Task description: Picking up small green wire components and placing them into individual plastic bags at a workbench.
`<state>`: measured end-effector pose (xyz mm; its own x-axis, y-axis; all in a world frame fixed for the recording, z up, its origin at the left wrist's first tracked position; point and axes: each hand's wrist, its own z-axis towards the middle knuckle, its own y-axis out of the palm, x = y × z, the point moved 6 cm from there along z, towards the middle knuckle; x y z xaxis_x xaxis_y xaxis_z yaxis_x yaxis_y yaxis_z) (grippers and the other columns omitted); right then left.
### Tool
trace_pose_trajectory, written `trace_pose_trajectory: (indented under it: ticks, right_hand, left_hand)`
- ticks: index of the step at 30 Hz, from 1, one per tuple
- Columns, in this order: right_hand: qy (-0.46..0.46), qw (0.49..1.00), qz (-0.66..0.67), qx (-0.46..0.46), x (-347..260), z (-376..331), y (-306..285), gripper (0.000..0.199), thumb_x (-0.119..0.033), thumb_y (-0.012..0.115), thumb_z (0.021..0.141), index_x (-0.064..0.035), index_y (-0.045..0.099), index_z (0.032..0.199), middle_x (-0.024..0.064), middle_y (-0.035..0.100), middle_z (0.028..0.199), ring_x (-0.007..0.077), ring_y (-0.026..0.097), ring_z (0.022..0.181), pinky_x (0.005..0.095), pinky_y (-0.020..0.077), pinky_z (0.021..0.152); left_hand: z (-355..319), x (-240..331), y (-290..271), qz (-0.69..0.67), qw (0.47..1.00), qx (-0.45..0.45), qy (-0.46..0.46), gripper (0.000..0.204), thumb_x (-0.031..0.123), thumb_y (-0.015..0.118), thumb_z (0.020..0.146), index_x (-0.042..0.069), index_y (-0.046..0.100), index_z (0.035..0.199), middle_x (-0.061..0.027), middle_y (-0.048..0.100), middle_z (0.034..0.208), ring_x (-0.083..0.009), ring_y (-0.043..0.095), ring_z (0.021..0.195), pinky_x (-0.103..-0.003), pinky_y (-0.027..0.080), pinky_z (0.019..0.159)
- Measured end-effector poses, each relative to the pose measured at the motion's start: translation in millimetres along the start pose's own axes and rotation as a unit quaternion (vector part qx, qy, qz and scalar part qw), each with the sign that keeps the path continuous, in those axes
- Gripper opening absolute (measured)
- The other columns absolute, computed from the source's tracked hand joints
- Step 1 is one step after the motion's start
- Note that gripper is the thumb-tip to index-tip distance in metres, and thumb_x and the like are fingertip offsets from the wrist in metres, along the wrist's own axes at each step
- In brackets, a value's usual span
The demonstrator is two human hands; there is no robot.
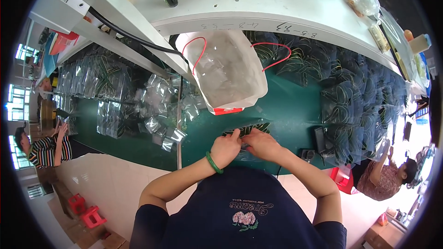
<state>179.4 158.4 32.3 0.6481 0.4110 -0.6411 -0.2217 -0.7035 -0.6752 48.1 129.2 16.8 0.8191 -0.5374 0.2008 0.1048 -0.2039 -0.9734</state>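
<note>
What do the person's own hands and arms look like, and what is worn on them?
The left hand and the right hand wear no gloves. A smooth, rounded green bangle circles the left wrist; no ornament shows on the right one. The short sleeves are dark navy, plain where visible, and end above the elbows. No cables or markings show on the arms.

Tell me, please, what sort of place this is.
Probably a packing workshop: the green worktable bears many clear plastic packets, and other people are nearby, one person at the left and another at the right.
</note>
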Motion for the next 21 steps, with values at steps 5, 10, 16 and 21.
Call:
trace_pose_trajectory:
  ticks: [5, 10, 16, 21]
  right_hand:
    - [0.02, 0.997, -0.061, 0.048, 11, 20, 18, 0.036, -0.007, 0.074, 0.087, -0.003, 0.062, 0.121, 0.0147, 0.073, 0.12, 0.0341, 0.066, 0.12, 0.0444, 0.058, 0.101]
    - [-0.008, 0.988, -0.142, 0.059, 8, 31, 27, 0.029, -0.012, 0.073, 0.089, -0.0032, 0.062, 0.115, 0.0158, 0.072, 0.113, 0.034, 0.068, 0.119, 0.0458, 0.0596, 0.098]
    - [-0.013, 0.984, -0.167, 0.053, 1, 33, 27, 0.039, -0.013, 0.072, 0.09, -0.0043, 0.062, 0.126, 0.0141, 0.072, 0.12, 0.0308, 0.07, 0.118, 0.0436, 0.0619, 0.094]
    - [0.013, 0.984, -0.171, 0.055, -2, 34, 28, 0.051, -0.025, 0.082, 0.087, -0.0042, 0.059, 0.127, 0.0147, 0.068, 0.127, 0.0326, 0.068, 0.123, 0.0456, 0.0601, 0.099]
  left_hand:
    - [-20, -2, -36, -0.055, 0.995, 0.082, 0.017, 0.015, 0.021, 0.076, 0.088, 0.008, 0.071, 0.095, -0.0076, 0.062, 0.102, -0.0219, 0.07, 0.086, -0.04, 0.056, 0.073]
    - [-47, -1, -28, -0.037, 0.999, 0.02, 0.034, 0.028, 0.027, 0.077, 0.09, 0.007, 0.073, 0.109, -0.0059, 0.069, 0.101, -0.0236, 0.065, 0.103, -0.041, 0.049, 0.097]
    - [-55, 0, -22, -0.049, 0.998, 0.027, 0.017, 0.04, 0.034, 0.076, 0.094, 0.003, 0.073, 0.118, -0.0057, 0.074, 0.116, -0.0254, 0.059, 0.118, -0.043, 0.043, 0.106]
    - [-57, -9, -17, -0.119, 0.992, 0.012, 0.04, 0.033, 0.028, 0.074, 0.095, 0.005, 0.073, 0.118, -0.0055, 0.074, 0.119, -0.0277, 0.059, 0.121, -0.043, 0.045, 0.105]
